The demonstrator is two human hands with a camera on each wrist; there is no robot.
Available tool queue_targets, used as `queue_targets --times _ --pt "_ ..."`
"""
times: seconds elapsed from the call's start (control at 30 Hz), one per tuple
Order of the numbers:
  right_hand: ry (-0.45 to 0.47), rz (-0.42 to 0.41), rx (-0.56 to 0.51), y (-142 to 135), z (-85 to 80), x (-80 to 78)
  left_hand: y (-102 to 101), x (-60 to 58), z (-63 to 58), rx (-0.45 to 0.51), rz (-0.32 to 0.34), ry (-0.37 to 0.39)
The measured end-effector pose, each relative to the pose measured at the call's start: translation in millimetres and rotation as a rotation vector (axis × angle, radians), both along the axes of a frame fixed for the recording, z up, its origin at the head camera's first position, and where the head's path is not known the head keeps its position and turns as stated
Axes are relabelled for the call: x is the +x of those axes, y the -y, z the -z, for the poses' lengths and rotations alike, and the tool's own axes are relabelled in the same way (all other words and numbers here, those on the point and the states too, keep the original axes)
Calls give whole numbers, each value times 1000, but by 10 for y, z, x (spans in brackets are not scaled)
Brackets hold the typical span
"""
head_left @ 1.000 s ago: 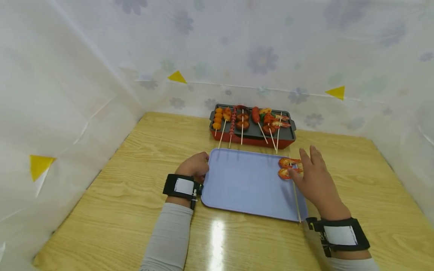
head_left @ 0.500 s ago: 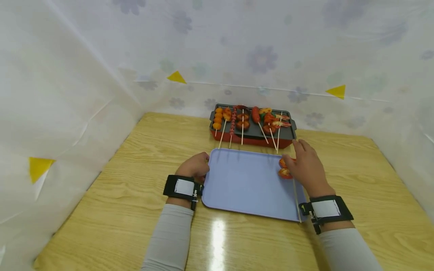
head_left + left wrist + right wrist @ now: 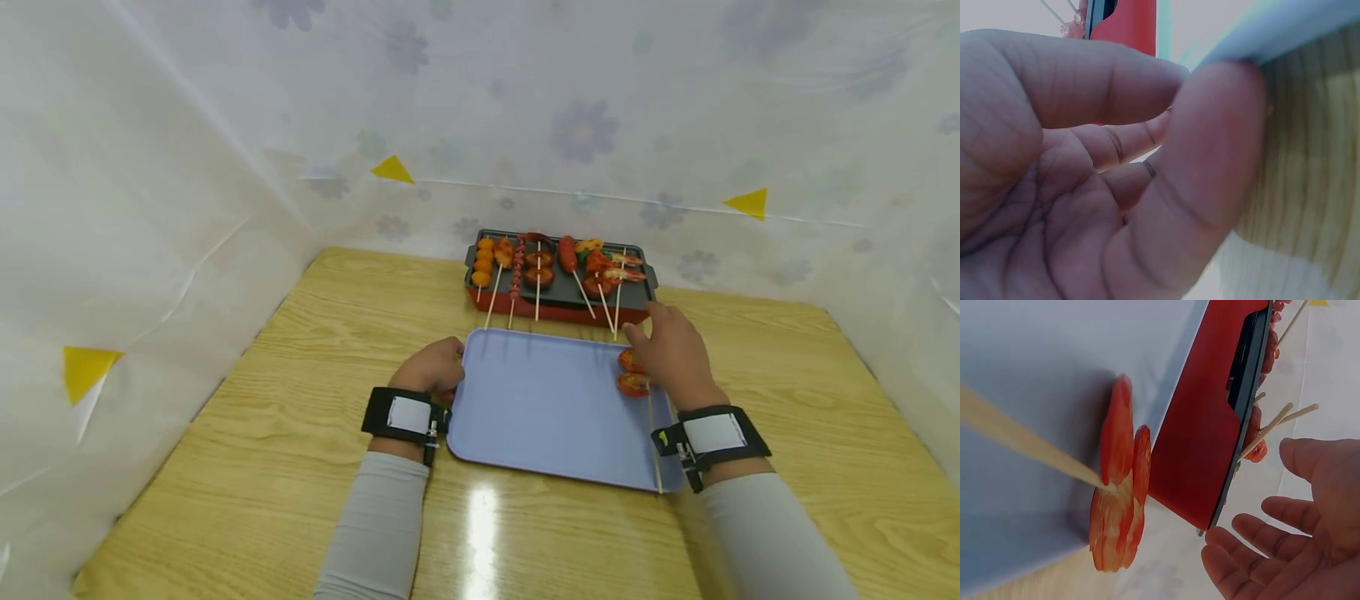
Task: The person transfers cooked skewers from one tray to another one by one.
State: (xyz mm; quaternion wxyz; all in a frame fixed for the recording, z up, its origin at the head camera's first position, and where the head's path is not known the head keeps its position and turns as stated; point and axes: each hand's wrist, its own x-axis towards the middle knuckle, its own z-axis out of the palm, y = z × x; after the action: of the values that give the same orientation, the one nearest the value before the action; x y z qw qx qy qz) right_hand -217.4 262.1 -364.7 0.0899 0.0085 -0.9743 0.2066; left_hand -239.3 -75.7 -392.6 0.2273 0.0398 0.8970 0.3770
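Observation:
A lavender tray (image 3: 547, 408) lies on the table, and my left hand (image 3: 431, 367) pinches its left edge. In the left wrist view the tray's rim (image 3: 1235, 47) sits between thumb and finger. A shrimp skewer (image 3: 632, 386) lies at the tray's right side, its stick running toward the near edge. My right hand (image 3: 675, 354) hovers over the tray's far right corner and hides the shrimp tails in the head view. The right wrist view has its palm and spread fingers (image 3: 1254, 540) apart from the shrimp (image 3: 1116, 512), with nothing held.
Just behind the tray stands a red toy grill (image 3: 517, 308) with a black top. Several skewers rest on it, among them orange balls (image 3: 482, 265) and a sausage (image 3: 567, 254); their sticks jut over its front. A patterned sheet (image 3: 585, 125) hangs behind the wooden table (image 3: 285, 417).
My right hand has moved forward and to the left, from beside the shrimp tails toward the grill's near right corner. My left hand stays at the tray's edge.

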Motion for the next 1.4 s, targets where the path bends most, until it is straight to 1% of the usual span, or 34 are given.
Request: queue_targets --times 0.2,0.37,0.63,0.9,1.17,1.4 --pt "36 -19 -68 6 -16 -83 6 -5 12 9 -5 11" --pt "55 -10 -127 28 -4 -132 2 -12 15 4 -1 13" --pt "47 6 -181 69 12 -173 -3 -18 13 13 -4 40" --pt "49 16 -247 77 34 -252 3 -19 16 10 -5 20" --pt "86 42 -292 83 16 -245 0 -16 4 -9 2 17" --pt "108 64 -322 75 36 -231 5 -9 6 -27 6 4"
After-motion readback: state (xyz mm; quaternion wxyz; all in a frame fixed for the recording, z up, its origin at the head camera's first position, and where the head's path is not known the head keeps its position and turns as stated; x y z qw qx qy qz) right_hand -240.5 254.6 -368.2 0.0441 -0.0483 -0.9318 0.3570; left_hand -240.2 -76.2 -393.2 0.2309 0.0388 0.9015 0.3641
